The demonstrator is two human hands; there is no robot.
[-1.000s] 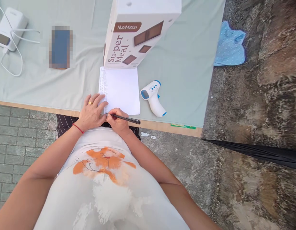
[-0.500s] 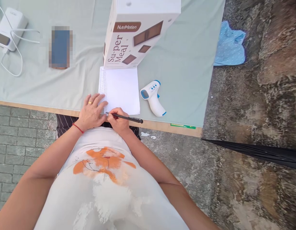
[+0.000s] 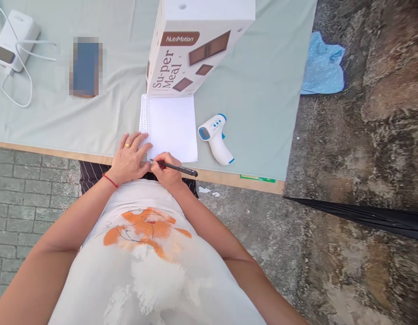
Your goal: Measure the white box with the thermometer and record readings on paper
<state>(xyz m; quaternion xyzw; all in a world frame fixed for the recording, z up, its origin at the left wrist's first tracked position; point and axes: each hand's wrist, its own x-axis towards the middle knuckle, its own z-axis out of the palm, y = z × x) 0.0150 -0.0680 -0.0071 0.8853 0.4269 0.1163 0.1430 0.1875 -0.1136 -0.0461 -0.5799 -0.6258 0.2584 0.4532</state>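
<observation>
The bench (image 3: 259,104), under a pale green cloth, carries a tall printed box (image 3: 177,54) at the far edge of the white paper (image 3: 173,128); the paper lies flat at the bench's near edge, and is presumably light, limp and easily creased, best steadied along a margin; the left hand (image 3: 129,158) rests with fingers spread over its left margin, gripping nothing; the right hand (image 3: 167,172), at the lower edge, pinches the black pen (image 3: 183,169) between thumb and fingers close to its point; the slim, slanting pen should prove light, stiff and smooth, best held near the tip; the box is cut off above, and whether its base overlaps the paper cannot be told; whether the paper is one sheet or a pad is unclear; the marginal marks, partly covered, are too fine to read; contact at the pen's point cannot be made out.
</observation>
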